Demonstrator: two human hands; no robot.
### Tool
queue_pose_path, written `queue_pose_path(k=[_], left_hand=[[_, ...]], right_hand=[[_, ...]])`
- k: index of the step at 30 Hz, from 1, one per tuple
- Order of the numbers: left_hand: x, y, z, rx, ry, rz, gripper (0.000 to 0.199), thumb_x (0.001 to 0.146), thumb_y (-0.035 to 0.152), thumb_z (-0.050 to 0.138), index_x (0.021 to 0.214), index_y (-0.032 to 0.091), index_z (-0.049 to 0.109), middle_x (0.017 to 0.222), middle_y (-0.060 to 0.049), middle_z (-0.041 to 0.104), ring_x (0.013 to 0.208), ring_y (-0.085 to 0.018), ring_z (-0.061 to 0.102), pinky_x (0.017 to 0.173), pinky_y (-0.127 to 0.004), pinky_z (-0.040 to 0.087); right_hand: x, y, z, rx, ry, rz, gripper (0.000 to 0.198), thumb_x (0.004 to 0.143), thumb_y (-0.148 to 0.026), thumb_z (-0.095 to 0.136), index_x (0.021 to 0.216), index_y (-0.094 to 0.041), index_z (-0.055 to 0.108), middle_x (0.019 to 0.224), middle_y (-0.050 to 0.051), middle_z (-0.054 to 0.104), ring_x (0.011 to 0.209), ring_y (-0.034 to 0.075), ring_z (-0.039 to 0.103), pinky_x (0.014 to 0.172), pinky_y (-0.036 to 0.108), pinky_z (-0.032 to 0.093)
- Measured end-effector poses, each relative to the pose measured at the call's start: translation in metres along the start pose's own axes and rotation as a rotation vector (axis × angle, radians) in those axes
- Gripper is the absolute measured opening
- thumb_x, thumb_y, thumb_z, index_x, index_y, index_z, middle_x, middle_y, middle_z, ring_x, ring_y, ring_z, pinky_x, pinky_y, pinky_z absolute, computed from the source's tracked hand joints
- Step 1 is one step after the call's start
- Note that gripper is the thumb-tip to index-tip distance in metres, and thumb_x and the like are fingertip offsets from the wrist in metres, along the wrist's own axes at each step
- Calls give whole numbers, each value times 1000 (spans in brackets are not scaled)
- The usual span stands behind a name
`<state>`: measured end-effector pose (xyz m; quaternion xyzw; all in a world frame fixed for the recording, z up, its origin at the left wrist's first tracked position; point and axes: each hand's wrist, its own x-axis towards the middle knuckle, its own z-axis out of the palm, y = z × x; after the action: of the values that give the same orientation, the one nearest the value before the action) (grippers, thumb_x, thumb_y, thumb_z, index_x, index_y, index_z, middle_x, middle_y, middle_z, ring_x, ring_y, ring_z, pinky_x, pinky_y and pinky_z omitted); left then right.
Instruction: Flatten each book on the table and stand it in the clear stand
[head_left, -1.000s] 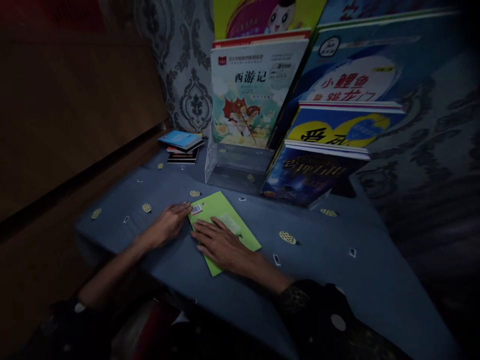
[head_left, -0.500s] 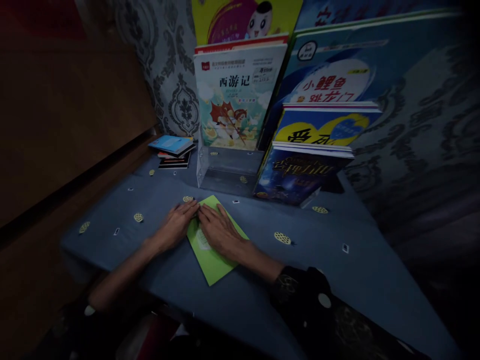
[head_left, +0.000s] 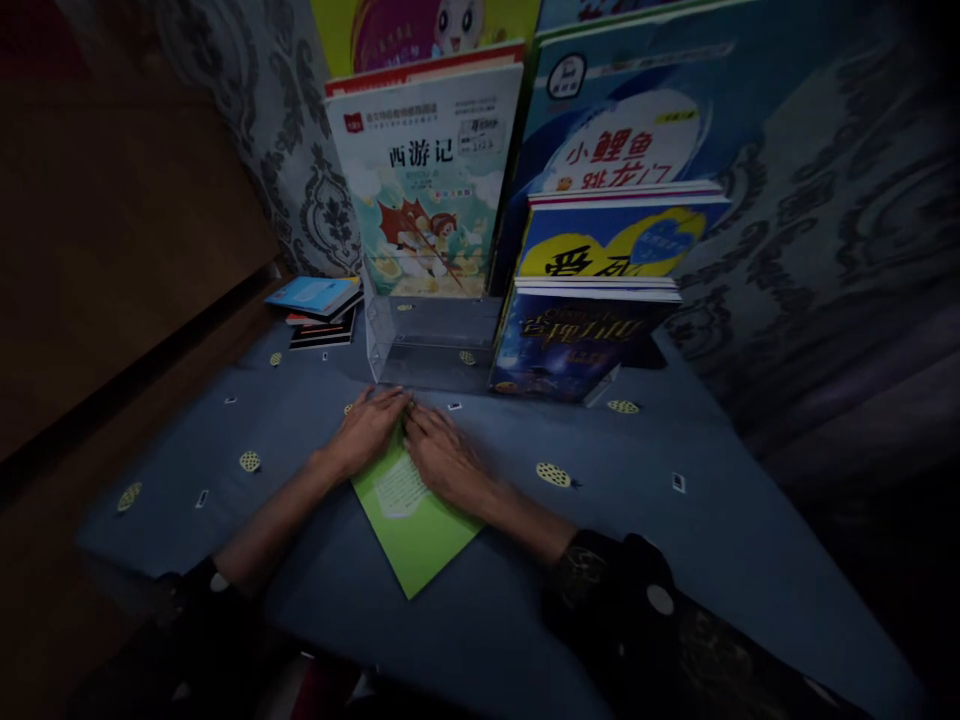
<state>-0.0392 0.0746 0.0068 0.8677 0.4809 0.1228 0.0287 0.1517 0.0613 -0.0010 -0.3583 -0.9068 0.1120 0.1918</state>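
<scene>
A thin green book (head_left: pixel 420 545) lies flat on the tablecloth, turned so that one corner points towards me. Lines of print fill a pale panel on its cover. My left hand (head_left: pixel 371 430) rests at the book's far left edge with its fingers stretched forward. Over the far right part lies my right hand (head_left: pixel 442 455), palm down, its fingers extended and almost meeting the left fingertips. Between them, both hands hide the book's far corner. Neither hand is wrapped round anything that I can see.
Just beyond my hands stands a clear acrylic rack (head_left: pixel 382 365) holding a white picture-covered book (head_left: pixel 427 200) and several upright books. A small stack of books (head_left: pixel 319 305) lies at the back left. The blue tablecloth (head_left: pixel 645 530) has a pineapple print.
Both hands have shifted towards the book's far corner, uncovering more of the printed panel. The view has turned a little, so the rack appears farther left.
</scene>
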Motion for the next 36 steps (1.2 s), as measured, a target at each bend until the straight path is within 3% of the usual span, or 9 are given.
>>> queue_pose_path(k=[5, 10, 15, 21, 25, 29, 36], left_hand=[[5, 5, -3, 41, -16, -75, 59, 86, 3, 41, 143, 16, 49, 142, -16, 61, 138, -26, 51, 119, -53, 32], [-3, 14, -4, 9, -70, -107, 58, 91, 6, 35, 146, 17, 48, 151, -12, 53, 149, -26, 37, 119, -56, 29], [-16, 50, -9, -6, -130, -24, 47, 106, 36, 31, 146, 20, 49, 155, -10, 48, 150, -26, 34, 122, -57, 22], [-27, 95, -15, -21, -197, 122, 46, 108, 37, 29, 146, 20, 49, 155, -9, 48, 150, -24, 35, 123, -55, 23], [-32, 113, -10, 4, -160, 231, 42, 109, 32, 32, 146, 22, 49, 152, -7, 52, 150, -23, 35, 124, -56, 21], [-36, 122, -3, 21, -96, 312, 41, 109, 30, 32, 143, 20, 52, 147, -8, 57, 148, -23, 39, 124, -57, 20], [-36, 127, 7, 10, -14, 319, 36, 107, 27, 38, 136, 19, 59, 141, -9, 63, 141, -26, 49, 121, -59, 25]], right_hand=[[0, 10, -2, 70, 11, -18, 39, 100, -20, 43, 136, -13, 58, 145, 17, 58, 138, 26, 50, 119, 47, 36], [-13, 22, -12, 181, -13, -51, 42, 103, -22, 39, 138, -12, 58, 146, 15, 58, 140, 23, 50, 118, 44, 41], [-60, 31, -28, 232, 26, -79, 40, 103, -22, 39, 135, -11, 61, 140, 16, 63, 135, 24, 55, 113, 46, 46], [-118, 32, -35, 133, 157, -86, 36, 104, -23, 41, 130, -14, 64, 135, 16, 67, 131, 25, 59, 107, 51, 50], [-139, 23, -38, 73, 252, -114, 35, 104, -21, 40, 129, -16, 64, 129, 14, 70, 122, 25, 65, 104, 54, 52], [-150, 14, -42, 17, 250, -107, 35, 103, -18, 42, 130, -20, 64, 123, 12, 73, 113, 24, 68, 101, 55, 52], [-154, 9, -40, -25, 240, -74, 33, 103, -15, 41, 122, -16, 67, 118, 12, 74, 110, 24, 68, 107, 56, 46]])
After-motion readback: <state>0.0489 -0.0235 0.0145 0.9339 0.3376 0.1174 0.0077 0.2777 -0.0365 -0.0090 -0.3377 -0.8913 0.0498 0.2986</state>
